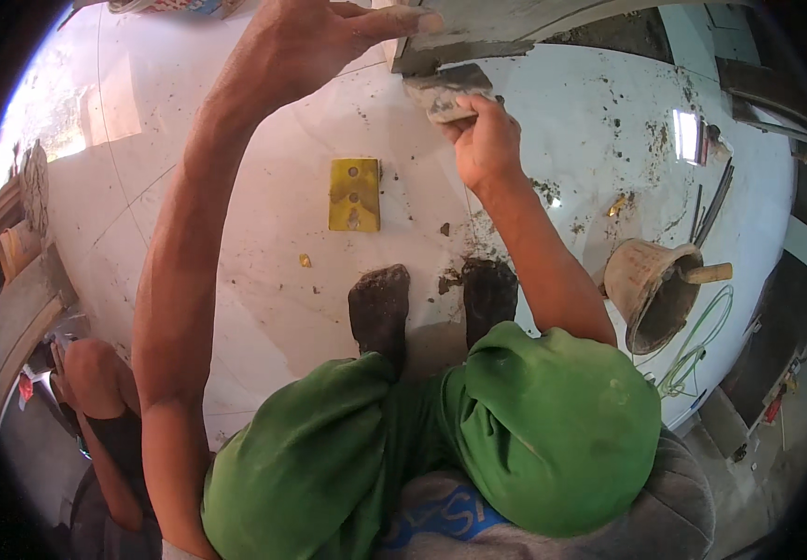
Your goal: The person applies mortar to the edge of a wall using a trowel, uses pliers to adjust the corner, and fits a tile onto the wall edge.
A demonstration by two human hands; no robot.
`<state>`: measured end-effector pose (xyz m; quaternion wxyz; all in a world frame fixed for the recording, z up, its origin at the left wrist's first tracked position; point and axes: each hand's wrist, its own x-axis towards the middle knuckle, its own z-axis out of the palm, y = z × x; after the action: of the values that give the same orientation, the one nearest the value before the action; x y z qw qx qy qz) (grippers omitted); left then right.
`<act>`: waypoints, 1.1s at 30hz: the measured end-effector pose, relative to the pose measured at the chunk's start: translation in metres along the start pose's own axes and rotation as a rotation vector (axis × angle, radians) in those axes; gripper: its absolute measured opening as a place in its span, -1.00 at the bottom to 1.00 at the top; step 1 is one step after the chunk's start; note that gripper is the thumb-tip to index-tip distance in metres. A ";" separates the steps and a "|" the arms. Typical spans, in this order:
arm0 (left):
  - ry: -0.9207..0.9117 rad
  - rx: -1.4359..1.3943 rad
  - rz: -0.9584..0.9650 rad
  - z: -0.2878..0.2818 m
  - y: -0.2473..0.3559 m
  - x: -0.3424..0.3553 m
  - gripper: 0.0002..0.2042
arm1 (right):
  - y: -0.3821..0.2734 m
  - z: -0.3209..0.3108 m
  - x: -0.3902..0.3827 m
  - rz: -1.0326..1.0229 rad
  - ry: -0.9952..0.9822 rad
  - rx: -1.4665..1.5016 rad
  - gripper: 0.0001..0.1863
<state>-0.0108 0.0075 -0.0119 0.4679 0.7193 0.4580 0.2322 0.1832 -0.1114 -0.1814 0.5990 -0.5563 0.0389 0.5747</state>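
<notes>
Looks like early-to-mid going: right hand [486, 140] has its fingers wrapped tight round a mortar-loaded trowel [445, 93] pressed under the grey slab edge [478, 42], left hand [315, 42] steadies that slab with fingers pressed flat, and the bucket [651, 289] sits nearby, so more filling probably remains.

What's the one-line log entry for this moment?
left hand: braced on slab edge | right hand: gripping trowel under slab | bucket: on floor at right | yellow plate: on floor ahead
</notes>
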 end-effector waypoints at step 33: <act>0.026 0.017 0.029 0.004 0.013 -0.002 -0.12 | -0.078 0.027 -0.031 -0.250 -0.254 -0.008 -0.77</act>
<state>-0.0034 0.0017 -0.0022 0.4526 0.7267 0.4553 0.2444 0.2142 -0.0902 -0.1018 0.6635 -0.4821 -0.1090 0.5617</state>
